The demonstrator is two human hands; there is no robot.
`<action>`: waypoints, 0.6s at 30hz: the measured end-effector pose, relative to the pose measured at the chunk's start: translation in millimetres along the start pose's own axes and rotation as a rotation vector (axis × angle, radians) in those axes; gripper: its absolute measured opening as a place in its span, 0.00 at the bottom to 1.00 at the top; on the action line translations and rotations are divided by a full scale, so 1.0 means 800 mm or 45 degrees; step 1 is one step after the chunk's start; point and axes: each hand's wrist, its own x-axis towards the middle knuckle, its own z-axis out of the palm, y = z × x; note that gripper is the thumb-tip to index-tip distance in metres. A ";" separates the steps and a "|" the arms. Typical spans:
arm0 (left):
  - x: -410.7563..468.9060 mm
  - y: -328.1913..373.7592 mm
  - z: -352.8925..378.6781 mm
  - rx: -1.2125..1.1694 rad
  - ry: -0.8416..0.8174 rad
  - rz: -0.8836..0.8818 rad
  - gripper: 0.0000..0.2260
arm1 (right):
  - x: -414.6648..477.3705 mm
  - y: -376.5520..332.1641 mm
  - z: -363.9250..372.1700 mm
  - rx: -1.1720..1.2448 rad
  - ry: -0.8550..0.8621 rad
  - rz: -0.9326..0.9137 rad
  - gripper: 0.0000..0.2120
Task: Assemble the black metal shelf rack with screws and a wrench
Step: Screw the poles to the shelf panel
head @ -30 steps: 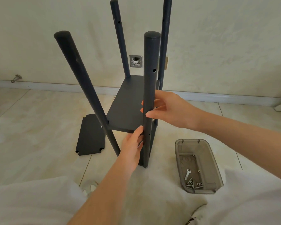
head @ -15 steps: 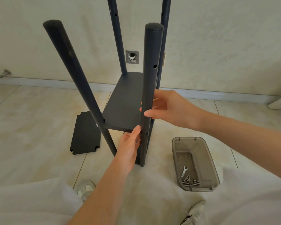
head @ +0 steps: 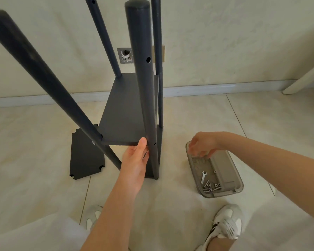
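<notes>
Head view: rack [head: 127, 113] upright on floor, one shelf fitted low. Left hand [head: 134, 160] grips front post [head: 143, 87] at shelf corner, thumb on shelf edge. Right hand [head: 203, 144] over far end of tray [head: 225, 165], fingers loose, nothing held. Screws [head: 211, 187] and wrench [head: 203, 176] at near end. Tip: brace post square, reach nearer, pinch single screw.

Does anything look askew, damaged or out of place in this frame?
The wall box behind the rack has no cover, its inside exposed. The near-left pole seems to lean outward, though the wide lens may exaggerate that. One shelf panel lies loose on the floor.
</notes>
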 end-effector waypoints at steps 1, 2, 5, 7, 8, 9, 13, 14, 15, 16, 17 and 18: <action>0.001 -0.001 0.000 0.006 0.004 0.003 0.09 | 0.010 0.009 0.010 0.026 0.072 0.018 0.10; 0.001 -0.001 0.000 0.011 0.001 0.007 0.09 | 0.018 0.017 0.022 -0.015 0.130 0.038 0.08; 0.000 -0.001 0.001 0.011 -0.009 0.006 0.10 | 0.036 0.044 0.069 -0.155 0.074 0.160 0.11; -0.001 -0.001 0.001 -0.014 -0.010 0.013 0.09 | 0.047 0.060 0.099 -0.079 0.013 0.228 0.20; -0.002 -0.001 0.002 -0.029 -0.012 0.016 0.09 | 0.050 0.063 0.111 -0.026 -0.006 0.248 0.26; -0.002 -0.001 0.002 -0.040 -0.021 0.020 0.09 | 0.054 0.064 0.120 0.051 -0.010 0.248 0.28; -0.005 -0.001 0.004 -0.030 -0.047 0.031 0.10 | 0.069 0.056 0.143 0.184 0.005 0.143 0.26; -0.006 -0.001 0.004 -0.025 -0.041 0.028 0.10 | 0.072 0.052 0.146 0.170 -0.001 0.129 0.26; -0.006 -0.001 0.004 -0.019 -0.036 0.027 0.10 | 0.074 0.049 0.150 0.155 0.016 0.115 0.22; -0.006 -0.002 0.003 -0.013 -0.033 0.026 0.10 | 0.075 0.046 0.153 0.139 0.032 0.101 0.19; -0.006 -0.002 0.003 -0.009 -0.030 0.023 0.10 | 0.077 0.042 0.156 0.138 0.034 0.091 0.17; -0.006 -0.002 0.004 -0.007 -0.020 0.018 0.10 | 0.079 0.040 0.160 0.165 0.022 0.080 0.18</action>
